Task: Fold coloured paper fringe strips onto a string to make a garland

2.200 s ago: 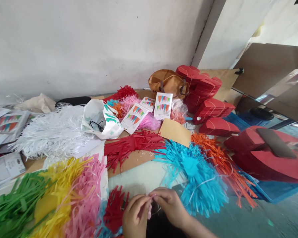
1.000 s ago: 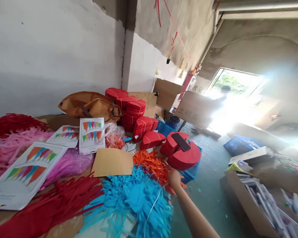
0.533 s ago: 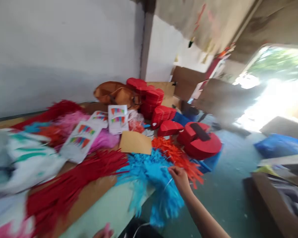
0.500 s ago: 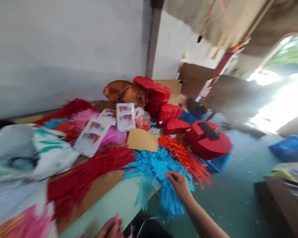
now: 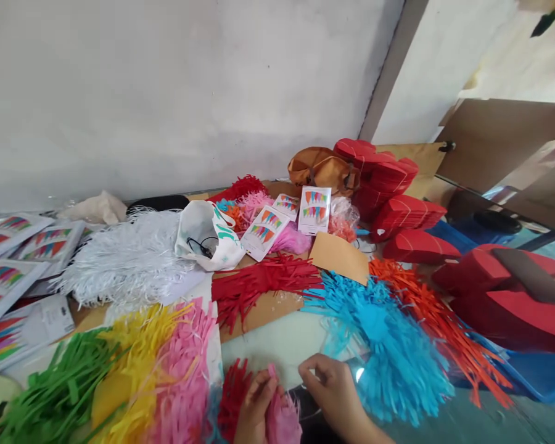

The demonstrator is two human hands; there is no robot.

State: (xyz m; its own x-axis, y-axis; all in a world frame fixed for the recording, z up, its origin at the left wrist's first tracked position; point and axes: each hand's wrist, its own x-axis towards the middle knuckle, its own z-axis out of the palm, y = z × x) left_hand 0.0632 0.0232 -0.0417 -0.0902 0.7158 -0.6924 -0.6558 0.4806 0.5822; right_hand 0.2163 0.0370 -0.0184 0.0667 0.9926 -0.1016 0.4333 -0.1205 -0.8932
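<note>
At the bottom middle, my left hand (image 5: 253,407) is closed round the top of a pink paper tassel (image 5: 284,419), whose strips hang down. My right hand (image 5: 337,390) is just right of it, thumb and fingertips pinched together; anything between them is too small to make out. Beside my left hand lies a small bunch of dark red strips (image 5: 232,394). A large pile of blue paper fringe (image 5: 388,351) spreads beyond my right hand. Farther back, a dark red fringe bundle (image 5: 263,277) lies on brown card.
Green (image 5: 60,382), yellow (image 5: 134,357) and pink fringe (image 5: 185,364) lie at left, with white fringe (image 5: 124,259) and printed packets (image 5: 50,246) behind. A white bag (image 5: 226,237) stands mid-table. Orange fringe (image 5: 439,320), stacked red pieces (image 5: 407,216) and a blue crate (image 5: 541,370) are at right.
The view has swung left. My right hand has come away from the blue fringe and back close to my left hand, which still holds the pink tassel.
</note>
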